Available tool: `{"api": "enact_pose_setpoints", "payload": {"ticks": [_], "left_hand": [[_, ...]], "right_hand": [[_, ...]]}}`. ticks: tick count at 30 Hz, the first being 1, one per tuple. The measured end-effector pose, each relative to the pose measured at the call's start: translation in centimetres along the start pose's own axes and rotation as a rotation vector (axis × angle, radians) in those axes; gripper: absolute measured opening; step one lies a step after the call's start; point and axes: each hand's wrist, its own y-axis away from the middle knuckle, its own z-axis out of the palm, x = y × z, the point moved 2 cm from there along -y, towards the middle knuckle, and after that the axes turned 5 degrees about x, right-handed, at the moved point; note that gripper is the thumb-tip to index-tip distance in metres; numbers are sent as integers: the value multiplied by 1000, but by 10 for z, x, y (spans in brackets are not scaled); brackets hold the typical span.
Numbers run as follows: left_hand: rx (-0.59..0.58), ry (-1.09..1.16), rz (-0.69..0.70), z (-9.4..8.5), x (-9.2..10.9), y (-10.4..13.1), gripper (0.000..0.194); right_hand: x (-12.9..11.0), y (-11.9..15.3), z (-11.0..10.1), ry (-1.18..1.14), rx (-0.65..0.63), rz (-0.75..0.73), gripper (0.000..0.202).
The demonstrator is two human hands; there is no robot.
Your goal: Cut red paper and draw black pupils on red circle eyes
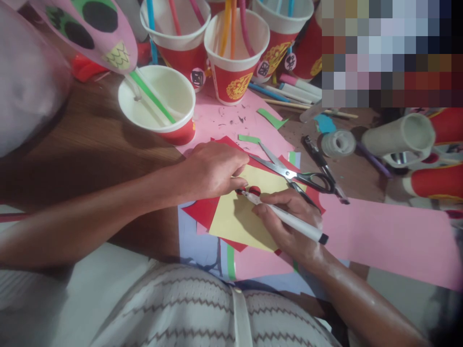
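My right hand grips a white marker pen with a black end, its tip down at a small dark-marked red paper piece. The thumb of my left hand presses at that piece's edge, fingers curled over the paper. A second small red round lies just right of the pen tip. Under both is a yellow paper sheet, resting on red paper. Scissors with black handles lie slightly spread across the sheets, beyond my right hand.
Paper cups with coloured straws stand at the back. A nearer cup holds a pink balloon on a green stick. To the right lie a black pen, a clear tape roll, a whitish mug-like container and pink paper.
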Motion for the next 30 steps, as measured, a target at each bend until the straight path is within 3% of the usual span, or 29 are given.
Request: {"api": "enact_pose_setpoints", "payload": {"ticks": [20, 30], "left_hand": [[42, -9, 3, 5, -3, -2, 25], [19, -22, -7, 3, -3, -2, 25]], "right_hand": [[3, 0, 1, -30, -66, -13, 5], [2, 1, 0, -22, -25, -20, 4]]}}
